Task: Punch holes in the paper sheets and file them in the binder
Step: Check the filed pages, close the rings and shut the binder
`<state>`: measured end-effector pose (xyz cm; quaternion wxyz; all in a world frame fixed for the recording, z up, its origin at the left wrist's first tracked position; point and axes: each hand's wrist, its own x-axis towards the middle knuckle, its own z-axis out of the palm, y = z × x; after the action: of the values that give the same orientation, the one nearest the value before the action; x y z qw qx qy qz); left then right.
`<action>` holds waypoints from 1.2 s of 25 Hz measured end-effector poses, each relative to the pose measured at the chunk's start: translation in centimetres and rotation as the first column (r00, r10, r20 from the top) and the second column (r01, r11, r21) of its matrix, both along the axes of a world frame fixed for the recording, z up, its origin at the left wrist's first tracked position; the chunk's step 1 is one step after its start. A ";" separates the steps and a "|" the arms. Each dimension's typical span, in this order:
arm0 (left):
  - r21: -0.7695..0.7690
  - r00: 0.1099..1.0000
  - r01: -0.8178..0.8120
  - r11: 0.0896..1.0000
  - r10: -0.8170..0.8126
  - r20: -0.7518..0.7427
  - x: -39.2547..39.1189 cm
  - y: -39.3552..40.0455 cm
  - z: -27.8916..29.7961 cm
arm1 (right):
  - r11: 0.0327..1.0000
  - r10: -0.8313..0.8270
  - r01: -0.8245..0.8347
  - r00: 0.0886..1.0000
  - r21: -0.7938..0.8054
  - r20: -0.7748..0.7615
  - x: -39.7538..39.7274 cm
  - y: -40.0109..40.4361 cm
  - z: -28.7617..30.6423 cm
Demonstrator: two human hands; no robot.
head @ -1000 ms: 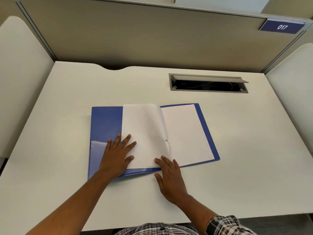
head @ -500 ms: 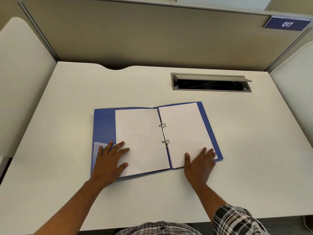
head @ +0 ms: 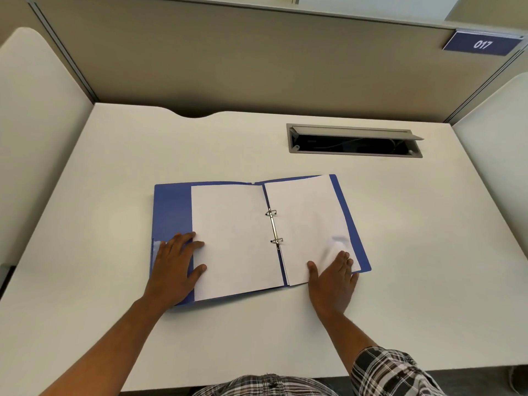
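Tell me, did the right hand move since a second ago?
Yes. The right hand moved right, from below the silver metal binder rings to the right white paper page's outer bottom corner, where it now lifts the corner.

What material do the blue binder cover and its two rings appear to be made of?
Binder cover: probably plastic, smooth and slightly glossy, with soft reflections. Rings: metal, likely polished steel, since they are silver and shine brightly.
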<state>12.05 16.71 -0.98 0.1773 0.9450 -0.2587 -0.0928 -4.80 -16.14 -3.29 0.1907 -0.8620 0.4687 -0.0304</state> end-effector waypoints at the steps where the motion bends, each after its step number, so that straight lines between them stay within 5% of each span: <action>1: -0.026 1.000 -0.005 1.000 0.004 -0.024 0.0 -0.1 -0.1 | 1.000 0.004 -0.003 0.999 -0.026 0.034 0.0 0.1 0.1; 5: -0.079 0.996 -0.019 0.997 0.012 -0.089 -0.2 -0.5 -0.3 | 0.991 -0.086 0.045 0.941 0.129 0.329 0.5 0.5 1.8; 9: -0.064 0.996 -0.018 0.998 0.013 -0.084 -0.1 -0.5 -0.4 | 0.914 -0.328 0.083 0.727 0.396 0.604 1.3 0.0 3.1; 11: -0.055 0.997 -0.020 0.998 0.015 -0.079 -0.1 -0.5 -0.3 | 0.779 -0.596 0.210 0.539 0.591 0.595 1.8 -0.7 4.2; 13: -0.047 0.996 -0.028 0.998 0.024 -0.084 0.0 -0.6 -0.1 | 0.542 -0.836 0.334 0.307 0.771 0.454 2.3 -1.7 5.4; 15: -0.044 0.996 -0.035 0.998 0.031 -0.086 0.0 -0.8 0.0 | 0.366 -0.926 0.236 0.188 0.900 0.328 2.4 -2.6 6.1; 17: -0.057 0.996 -0.045 0.997 0.041 -0.079 -0.1 -1.1 0.3 | 0.389 -0.892 0.108 0.294 0.915 0.344 2.4 -2.1 6.7; 20: -0.105 0.994 -0.071 0.992 0.062 -0.086 -0.1 -2.1 1.4 | 0.637 -0.674 0.054 0.524 0.769 0.521 2.4 0.7 8.4; 25: -0.255 0.993 -0.082 0.964 0.057 -0.103 -0.1 -4.4 3.8 | 0.871 -0.213 -0.220 0.637 0.439 0.741 3.0 6.0 9.2; 27: -0.413 0.941 -0.277 0.868 0.158 -0.301 -0.2 -6.1 5.8 | 0.897 0.046 -0.372 0.613 0.237 0.789 3.4 8.0 8.8; 30: -0.484 0.657 -0.699 0.526 0.207 -0.724 1.1 -8.6 8.2 | 0.851 0.303 -0.521 0.587 0.063 0.751 3.8 10.7 7.5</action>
<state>13.12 8.09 7.17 0.6285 0.7449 0.0678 -0.2136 -1.04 -5.41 4.22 0.4777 -0.8296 0.1404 -0.2527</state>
